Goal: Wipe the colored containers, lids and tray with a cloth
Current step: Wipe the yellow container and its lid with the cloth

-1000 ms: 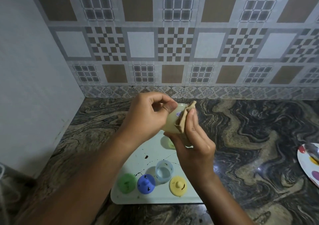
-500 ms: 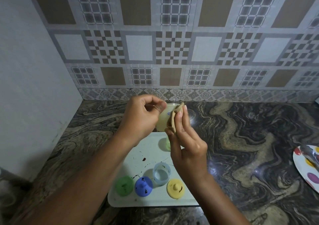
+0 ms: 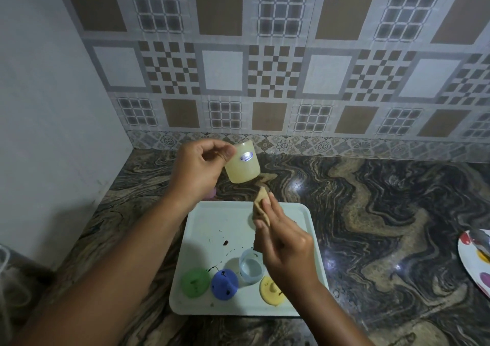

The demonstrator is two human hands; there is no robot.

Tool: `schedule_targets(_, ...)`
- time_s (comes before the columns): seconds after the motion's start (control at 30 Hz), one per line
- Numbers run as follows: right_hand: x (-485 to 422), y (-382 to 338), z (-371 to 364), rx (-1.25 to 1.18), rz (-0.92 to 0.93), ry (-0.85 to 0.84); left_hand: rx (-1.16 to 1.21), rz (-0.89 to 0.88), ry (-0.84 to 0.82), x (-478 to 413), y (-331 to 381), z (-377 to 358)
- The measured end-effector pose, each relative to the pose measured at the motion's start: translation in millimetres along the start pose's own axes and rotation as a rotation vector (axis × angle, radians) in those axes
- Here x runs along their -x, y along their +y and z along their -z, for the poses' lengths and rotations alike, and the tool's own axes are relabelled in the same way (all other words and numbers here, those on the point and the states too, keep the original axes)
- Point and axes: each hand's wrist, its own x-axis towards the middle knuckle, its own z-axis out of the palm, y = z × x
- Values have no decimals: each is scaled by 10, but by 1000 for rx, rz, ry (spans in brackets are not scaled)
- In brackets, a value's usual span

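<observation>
My left hand point(image 3: 197, 170) pinches the rim of a pale yellow container point(image 3: 242, 165) with a blue sticker, held above the counter behind the tray. My right hand point(image 3: 285, 242) grips a folded tan cloth point(image 3: 261, 203) below the container, apart from it. A white tray point(image 3: 214, 226) with dark stains lies on the marble counter. On its front part sit a green lid point(image 3: 195, 282), a blue lid point(image 3: 224, 284), a yellow lid point(image 3: 271, 290) and a clear bluish container point(image 3: 250, 265). My right hand hides part of the tray.
A white plate with coloured dots point(image 3: 476, 260) lies at the right edge of the counter. A small purple object point(image 3: 213, 193) peeks from under my left wrist. The tiled wall point(image 3: 265, 80) stands behind, a plain wall point(image 3: 53, 107) on the left.
My right hand with the cloth has come away from the yellow container and dropped toward the tray. My left hand has lifted the container and turned its sticker side into view.
</observation>
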Motion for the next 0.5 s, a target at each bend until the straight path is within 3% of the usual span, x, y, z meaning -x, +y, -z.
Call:
schedule_targets(0.3,-468,142,-163,-101,-429,-30,-189,-73,-78,-110,-606,-161)
schedule_targets(0.5,-845,453,-472,-28,-480,-152,-446,-123,-178,-236,-983,-386)
